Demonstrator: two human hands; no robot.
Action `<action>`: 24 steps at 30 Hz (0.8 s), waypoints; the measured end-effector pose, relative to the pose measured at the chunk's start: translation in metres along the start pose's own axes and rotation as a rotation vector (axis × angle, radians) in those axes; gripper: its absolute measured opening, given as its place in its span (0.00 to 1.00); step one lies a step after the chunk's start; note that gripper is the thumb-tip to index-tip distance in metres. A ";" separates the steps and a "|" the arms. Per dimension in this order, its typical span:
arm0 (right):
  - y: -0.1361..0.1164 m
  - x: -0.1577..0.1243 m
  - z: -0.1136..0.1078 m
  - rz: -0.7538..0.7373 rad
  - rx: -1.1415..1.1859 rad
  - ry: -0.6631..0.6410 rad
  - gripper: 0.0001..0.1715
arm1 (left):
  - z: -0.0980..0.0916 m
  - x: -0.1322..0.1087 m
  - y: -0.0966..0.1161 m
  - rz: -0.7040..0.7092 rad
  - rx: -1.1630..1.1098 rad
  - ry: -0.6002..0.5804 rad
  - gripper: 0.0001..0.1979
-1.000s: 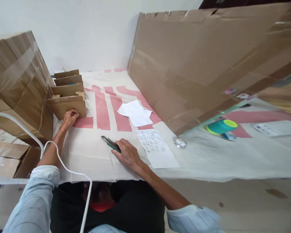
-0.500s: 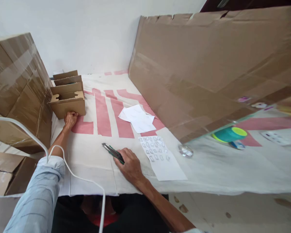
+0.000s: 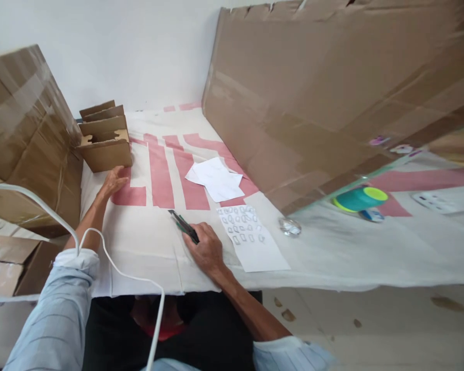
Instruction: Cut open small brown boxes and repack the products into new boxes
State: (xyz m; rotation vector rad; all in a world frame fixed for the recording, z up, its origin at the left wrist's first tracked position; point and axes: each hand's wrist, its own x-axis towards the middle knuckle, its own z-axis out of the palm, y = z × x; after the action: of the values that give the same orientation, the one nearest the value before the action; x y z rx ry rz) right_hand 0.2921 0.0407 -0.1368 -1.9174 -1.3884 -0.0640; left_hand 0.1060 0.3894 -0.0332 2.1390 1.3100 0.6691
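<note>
My left hand [image 3: 114, 182] lies on the cloth with its fingers stretched out, holding nothing. It is just in front of a small open cardboard box [image 3: 106, 157] whose flaps stand up; whether the fingertips touch the box I cannot tell. My right hand [image 3: 205, 248] rests on the table, closed around a utility knife [image 3: 184, 226] with a green and black handle. The knife points away and to the left. Right of that hand lies a white sheet [image 3: 261, 252] with rows of small pencil drawings.
White papers [image 3: 218, 180] lie mid-table on the cloth [image 3: 139, 247]. A large cardboard panel [image 3: 313, 103] leans at the right, a big taped carton [image 3: 34, 139] stands at the left. A teal roll [image 3: 355, 200], a clear tape roll [image 3: 290, 226] and a white cable [image 3: 119, 275] are also here.
My left hand has loosened beside the small box, its fingers now stretched out to the right. The knife has turned slightly in my right hand. The whole view has shifted a little.
</note>
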 end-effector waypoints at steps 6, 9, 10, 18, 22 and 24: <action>0.012 -0.005 0.005 0.048 -0.063 0.061 0.15 | -0.002 -0.107 0.012 0.130 -0.059 -0.055 0.26; 0.018 -0.007 0.009 0.070 -0.099 0.056 0.18 | -0.016 -0.165 0.015 0.192 -0.054 -0.055 0.28; 0.020 -0.008 0.011 0.072 -0.109 0.053 0.19 | -0.026 -0.182 0.016 0.217 -0.048 -0.052 0.29; 0.016 -0.005 0.011 0.124 -0.171 0.044 0.23 | -0.174 -0.288 0.018 0.283 0.343 -0.232 0.60; 0.011 -0.001 0.011 0.150 -0.171 0.041 0.23 | -0.232 -0.308 0.006 0.155 0.557 -0.361 0.66; 0.009 0.000 0.011 0.162 -0.183 0.023 0.25 | -0.245 -0.310 -0.004 0.074 0.661 -0.395 0.67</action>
State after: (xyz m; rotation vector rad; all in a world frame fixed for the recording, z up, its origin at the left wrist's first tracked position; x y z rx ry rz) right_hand 0.2954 0.0460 -0.1490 -2.1676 -1.2438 -0.1386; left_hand -0.1826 0.1556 0.1020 2.6560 1.3453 -0.2085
